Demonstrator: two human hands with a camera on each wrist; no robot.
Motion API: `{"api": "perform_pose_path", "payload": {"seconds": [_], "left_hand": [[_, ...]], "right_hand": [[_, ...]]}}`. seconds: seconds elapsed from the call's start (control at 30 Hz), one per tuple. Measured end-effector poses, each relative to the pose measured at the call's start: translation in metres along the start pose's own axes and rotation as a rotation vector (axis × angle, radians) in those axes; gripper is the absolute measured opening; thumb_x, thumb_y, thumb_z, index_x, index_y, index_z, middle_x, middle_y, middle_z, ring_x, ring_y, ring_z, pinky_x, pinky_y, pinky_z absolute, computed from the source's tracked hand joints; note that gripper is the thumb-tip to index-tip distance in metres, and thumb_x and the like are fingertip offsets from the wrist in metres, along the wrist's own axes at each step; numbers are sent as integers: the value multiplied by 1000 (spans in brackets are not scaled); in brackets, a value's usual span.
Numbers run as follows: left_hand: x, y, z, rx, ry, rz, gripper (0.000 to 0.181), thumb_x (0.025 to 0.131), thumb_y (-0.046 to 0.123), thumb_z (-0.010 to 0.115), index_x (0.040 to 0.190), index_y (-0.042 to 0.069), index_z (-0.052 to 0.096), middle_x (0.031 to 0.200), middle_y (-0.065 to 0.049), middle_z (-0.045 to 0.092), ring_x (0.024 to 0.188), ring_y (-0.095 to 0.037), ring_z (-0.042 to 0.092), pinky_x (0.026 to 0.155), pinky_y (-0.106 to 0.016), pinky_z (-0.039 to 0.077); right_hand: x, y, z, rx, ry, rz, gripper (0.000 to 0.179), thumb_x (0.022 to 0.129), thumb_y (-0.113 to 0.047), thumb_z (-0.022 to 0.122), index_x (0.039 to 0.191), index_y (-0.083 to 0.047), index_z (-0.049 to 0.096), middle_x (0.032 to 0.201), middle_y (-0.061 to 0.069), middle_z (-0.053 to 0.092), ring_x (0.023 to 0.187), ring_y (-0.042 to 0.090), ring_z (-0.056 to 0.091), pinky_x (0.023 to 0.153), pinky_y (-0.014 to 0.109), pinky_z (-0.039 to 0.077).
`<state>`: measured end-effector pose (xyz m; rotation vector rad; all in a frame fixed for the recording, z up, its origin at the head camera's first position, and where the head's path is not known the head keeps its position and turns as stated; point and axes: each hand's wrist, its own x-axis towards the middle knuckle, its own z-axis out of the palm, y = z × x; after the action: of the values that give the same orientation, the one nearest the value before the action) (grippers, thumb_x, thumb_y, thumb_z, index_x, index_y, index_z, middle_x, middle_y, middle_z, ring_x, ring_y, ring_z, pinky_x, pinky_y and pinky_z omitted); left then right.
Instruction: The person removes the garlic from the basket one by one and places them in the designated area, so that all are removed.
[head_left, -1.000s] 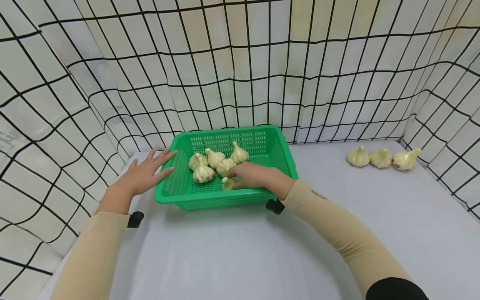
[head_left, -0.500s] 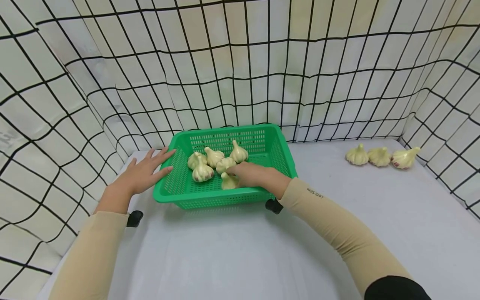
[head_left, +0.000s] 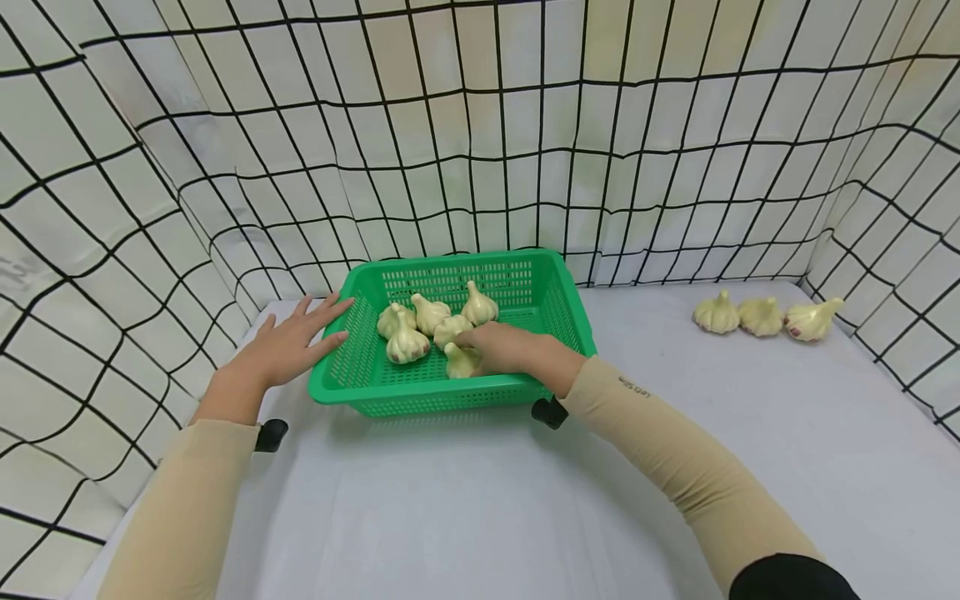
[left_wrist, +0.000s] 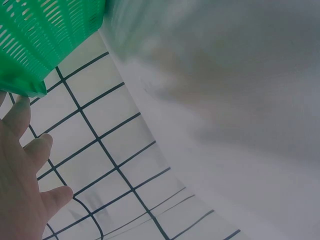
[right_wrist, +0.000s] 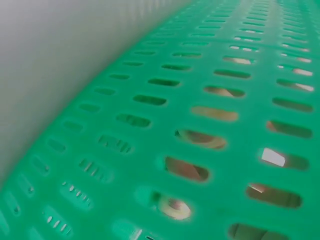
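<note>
A green perforated plastic basket holds several garlic bulbs, grouped toward its left and middle. My right hand reaches over the front rim and has its fingers around a garlic bulb near the front wall. In the right wrist view the basket wall fills most of the picture, and the hand and bulb show only in bits through its slots. At the basket's left end, my left hand lies with fingers spread, fingertips at the rim; the left wrist view shows the fingers extended by the basket corner.
Three more garlic bulbs sit in a row on the white table at the back right. Black wire grid panels with white sheeting behind stand along the back, left and right sides, close behind the basket.
The right hand's fingers have shifted slightly on the bulb, which now stands a little more upright and shows more. The left hand and basket stay in place.
</note>
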<state>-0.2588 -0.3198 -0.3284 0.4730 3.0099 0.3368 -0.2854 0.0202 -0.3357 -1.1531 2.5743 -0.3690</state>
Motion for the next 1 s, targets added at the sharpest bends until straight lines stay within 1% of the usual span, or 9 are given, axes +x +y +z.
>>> {"api": "perform_pose_path", "payload": {"seconds": [0.1, 0.27, 0.47, 0.6, 0.8, 0.9, 1.0], "left_hand": [[0, 0, -1, 4, -3, 2, 71, 108, 53, 39, 166, 19, 17, 171, -14, 8, 154, -47, -3, 110, -79, -5], [0, 0, -1, 7, -3, 1, 71, 108, 53, 39, 166, 19, 17, 171, -15, 8, 154, -47, -2, 110, -79, -4], [0, 0, 0, 10, 1, -3, 72, 108, 54, 39, 166, 19, 17, 170, -17, 10, 153, -49, -2, 111, -79, -5], [0, 1, 0, 3, 5, -4, 71, 108, 52, 40, 166, 19, 18, 170, -16, 10, 153, -48, -2, 111, -78, -6], [-1, 0, 0, 2, 4, -3, 71, 108, 53, 40, 166, 19, 17, 170, -17, 10, 153, -48, -2, 111, -79, -5], [-1, 0, 0, -2, 4, -2, 71, 108, 53, 40, 166, 19, 18, 170, -16, 9, 153, -48, -2, 111, -79, -5], [-2, 0, -1, -4, 4, -1, 71, 108, 53, 40, 166, 19, 18, 171, -16, 9, 153, -48, -2, 111, -79, -5]], "right_hand": [[-2, 0, -2, -9, -2, 4, 54, 97, -16, 75, 145, -2, 55, 142, 10, 60, 122, 24, 61, 98, 32, 51], [-4, 3, -3, 8, 16, 1, 62, 95, -18, 77, 148, 1, 51, 148, 12, 55, 132, 26, 55, 105, 33, 48], [-10, 7, -6, 20, 27, 2, 61, 95, -18, 77, 147, 2, 52, 148, 12, 55, 135, 26, 52, 108, 33, 45], [-16, 10, -7, 42, 29, 6, 60, 95, -17, 76, 147, 0, 52, 147, 12, 56, 134, 25, 53, 107, 35, 46], [-26, 18, -9, 90, 64, -17, 62, 95, -17, 77, 148, -1, 51, 144, 11, 58, 123, 22, 59, 100, 34, 50], [-33, 19, -12, 107, 87, -34, 59, 94, -18, 78, 145, 0, 54, 141, 11, 60, 118, 23, 62, 98, 34, 52], [-40, 19, -16, 128, 113, -45, 58, 92, -19, 79, 142, 0, 57, 137, 11, 62, 117, 24, 62, 98, 36, 52]]}}
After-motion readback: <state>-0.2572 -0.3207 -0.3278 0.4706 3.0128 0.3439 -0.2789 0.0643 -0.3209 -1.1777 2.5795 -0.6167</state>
